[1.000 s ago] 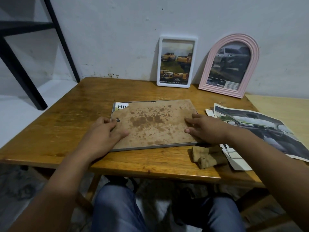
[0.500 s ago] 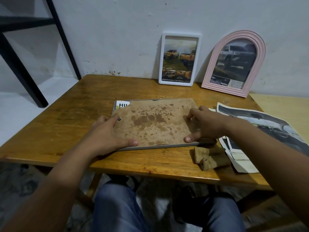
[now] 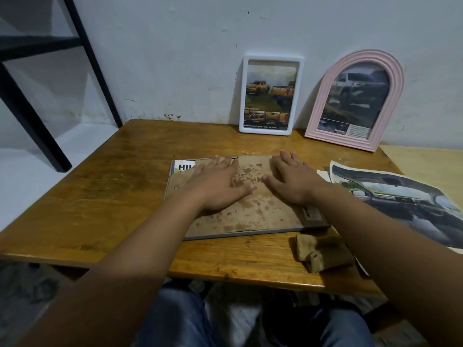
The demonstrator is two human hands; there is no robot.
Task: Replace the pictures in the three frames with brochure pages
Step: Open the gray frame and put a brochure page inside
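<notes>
A flat metal-edged frame lies face down in the middle of the wooden table (image 3: 105, 186), its stained brown backing board (image 3: 253, 211) facing up. A white corner of a brochure page (image 3: 185, 167) shows at the frame's far left corner. My left hand (image 3: 216, 184) and my right hand (image 3: 294, 180) both press flat on the board with fingers spread toward the far edge. A white rectangular frame (image 3: 271, 95) and a pink arched frame (image 3: 355, 100) lean on the wall, each holding a truck picture.
Loose brochure pages (image 3: 400, 199) showing a car interior lie at the right. A folded brown cloth (image 3: 323, 251) sits by the table's front edge. A black metal rack (image 3: 32, 101) stands at the left. A lighter tabletop (image 3: 431, 161) adjoins at the right.
Both hands have moved from the frame's side edges inward and forward, onto the middle and far part of the backing board, and now lie flat.
</notes>
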